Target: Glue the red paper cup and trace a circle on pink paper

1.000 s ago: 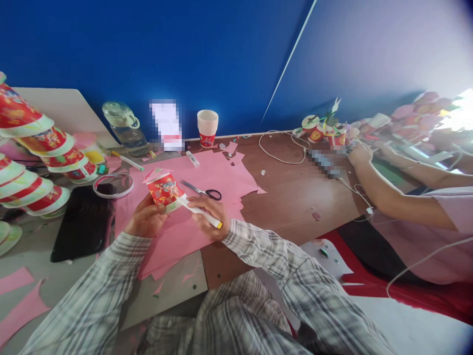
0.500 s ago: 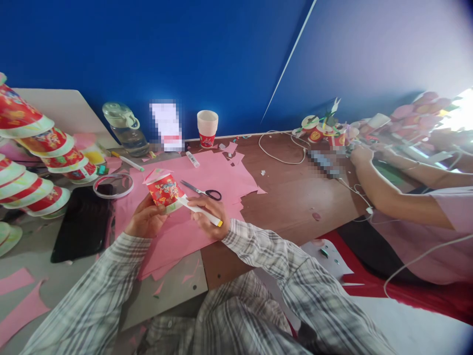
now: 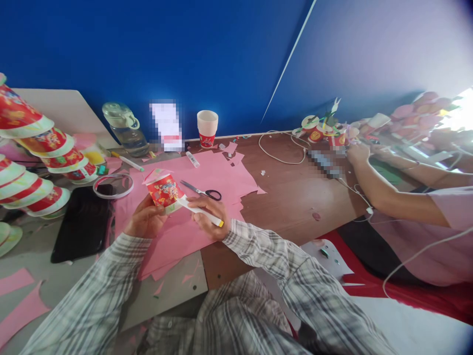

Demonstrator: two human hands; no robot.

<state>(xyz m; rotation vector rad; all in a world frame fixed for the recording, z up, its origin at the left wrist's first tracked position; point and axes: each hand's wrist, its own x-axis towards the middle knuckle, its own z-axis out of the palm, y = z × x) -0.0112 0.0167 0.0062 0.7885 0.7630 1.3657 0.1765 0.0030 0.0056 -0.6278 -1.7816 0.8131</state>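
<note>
Pinching the cup [image 3: 161, 189] in the left hand [image 3: 146, 218] over the pink sheets [image 3: 229, 178] and gripping the marker [image 3: 202, 211] in the right hand [image 3: 215, 209], tip at or just beside the cup, apparently working partway, with a pink piece [image 3: 158, 173] already on one end and marking seemingly unfinished.

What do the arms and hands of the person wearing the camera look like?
The left hand and right hand are bare, with no gloves. Long, slightly creased sleeves reach down to the hands, in a pale checked cloth with darker grey lines. No cables or lettering show on them.
</note>
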